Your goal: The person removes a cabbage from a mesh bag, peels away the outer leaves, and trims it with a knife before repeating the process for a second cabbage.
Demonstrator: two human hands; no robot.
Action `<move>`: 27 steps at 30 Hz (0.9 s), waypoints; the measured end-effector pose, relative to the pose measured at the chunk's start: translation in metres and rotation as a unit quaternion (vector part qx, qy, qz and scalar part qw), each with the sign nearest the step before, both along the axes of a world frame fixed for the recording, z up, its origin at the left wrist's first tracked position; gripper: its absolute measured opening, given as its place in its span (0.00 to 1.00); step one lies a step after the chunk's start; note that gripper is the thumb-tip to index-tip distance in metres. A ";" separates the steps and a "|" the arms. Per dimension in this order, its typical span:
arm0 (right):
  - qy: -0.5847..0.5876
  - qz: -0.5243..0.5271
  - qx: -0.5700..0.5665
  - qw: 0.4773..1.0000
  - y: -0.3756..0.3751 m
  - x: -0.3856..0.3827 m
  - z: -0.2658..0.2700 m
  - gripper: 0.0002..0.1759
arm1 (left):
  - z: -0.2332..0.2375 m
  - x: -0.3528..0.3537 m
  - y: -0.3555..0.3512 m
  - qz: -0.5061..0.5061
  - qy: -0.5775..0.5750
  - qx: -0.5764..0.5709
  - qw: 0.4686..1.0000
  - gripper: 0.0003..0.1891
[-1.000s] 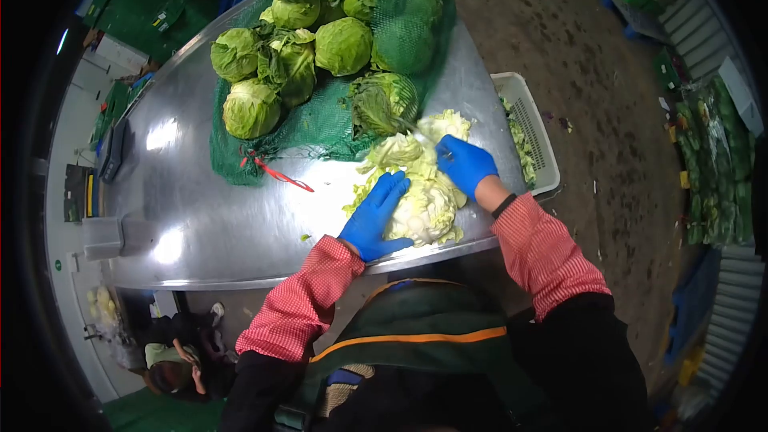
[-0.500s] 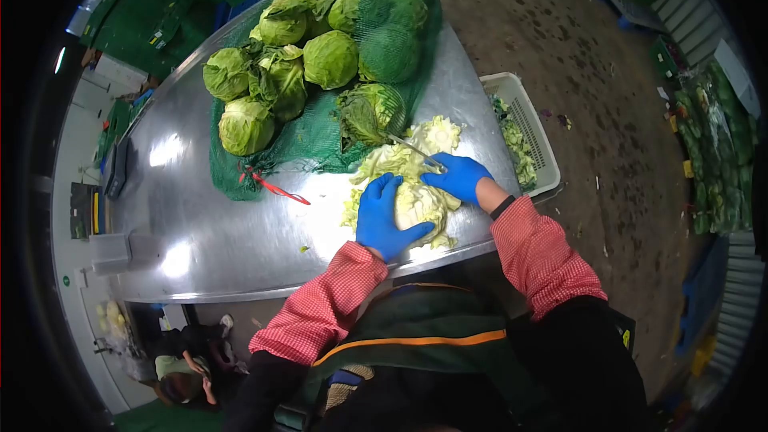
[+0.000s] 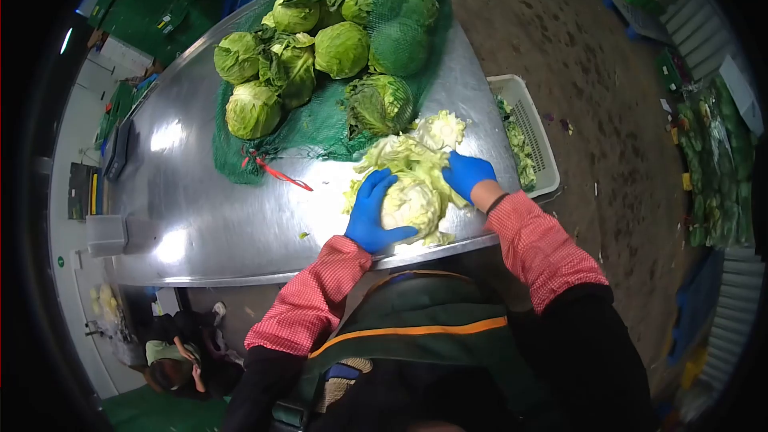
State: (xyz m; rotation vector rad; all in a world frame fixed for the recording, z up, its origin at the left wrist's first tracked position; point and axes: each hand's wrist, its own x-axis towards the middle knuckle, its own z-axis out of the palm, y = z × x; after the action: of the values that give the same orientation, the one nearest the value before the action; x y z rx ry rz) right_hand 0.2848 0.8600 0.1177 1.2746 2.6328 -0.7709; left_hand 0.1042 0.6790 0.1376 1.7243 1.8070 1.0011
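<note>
Cabbage (image 3: 410, 208) against left fingers (image 3: 374, 186)

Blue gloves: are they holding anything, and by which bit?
The left hand holds a pale cabbage by its left side; for the right hand, I can't tell.

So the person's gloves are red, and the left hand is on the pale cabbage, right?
Not quite: the gloves are blue, as the head view shows. The left hand is on the pale cabbage, yes.

Vegetable workroom: steel table (image 3: 216, 216), cabbages (image 3: 342, 50)
</note>
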 end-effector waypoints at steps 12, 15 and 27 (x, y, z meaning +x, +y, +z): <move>0.065 -0.081 -0.180 0.978 -0.034 -0.007 0.059 0.49 | -0.024 -0.024 -0.001 0.057 -0.141 -0.035 0.988 0.49; 0.158 -0.119 -0.314 0.928 -0.032 -0.004 0.032 0.38 | -0.029 -0.031 0.003 0.055 -0.208 -0.047 0.975 0.47; 0.191 -0.082 -0.115 0.971 -0.006 0.016 0.057 0.39 | -0.012 -0.033 0.041 -0.042 -0.132 -0.055 0.989 0.46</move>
State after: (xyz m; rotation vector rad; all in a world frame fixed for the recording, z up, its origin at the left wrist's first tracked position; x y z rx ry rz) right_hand 0.3009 0.8537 0.1747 1.4092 2.6252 -1.4322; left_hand 0.0716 0.7195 0.1255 1.5106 1.5783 1.0217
